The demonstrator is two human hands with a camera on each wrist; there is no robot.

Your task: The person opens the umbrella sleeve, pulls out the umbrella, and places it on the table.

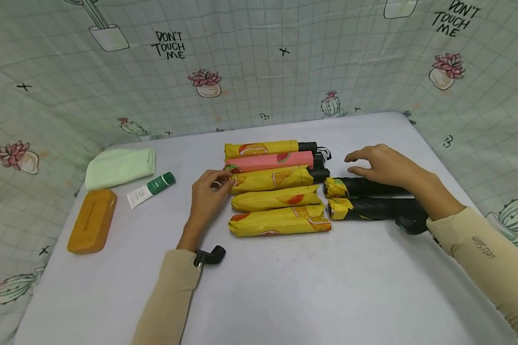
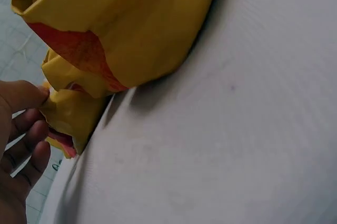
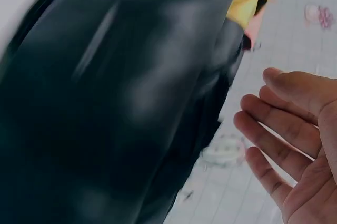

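Several folded umbrellas in printed sleeves lie in a row on the table. My left hand pinches the left end of the middle yellow umbrella between thumb and fingertips; in the left wrist view, the thumb meets the edge of its yellow sleeve. Just behind it lies a pink umbrella, and another yellow umbrella is farthest back. My right hand hovers with loosely bent fingers, holding nothing, over the back one of two black umbrellas. The front black umbrella also has a yellow end.
Two yellow sleeved pieces, one behind and one in front, lie nearest me. On the left are a folded pale green cloth, a white tube with green cap and an orange-brown case. A patterned curtain hangs behind.
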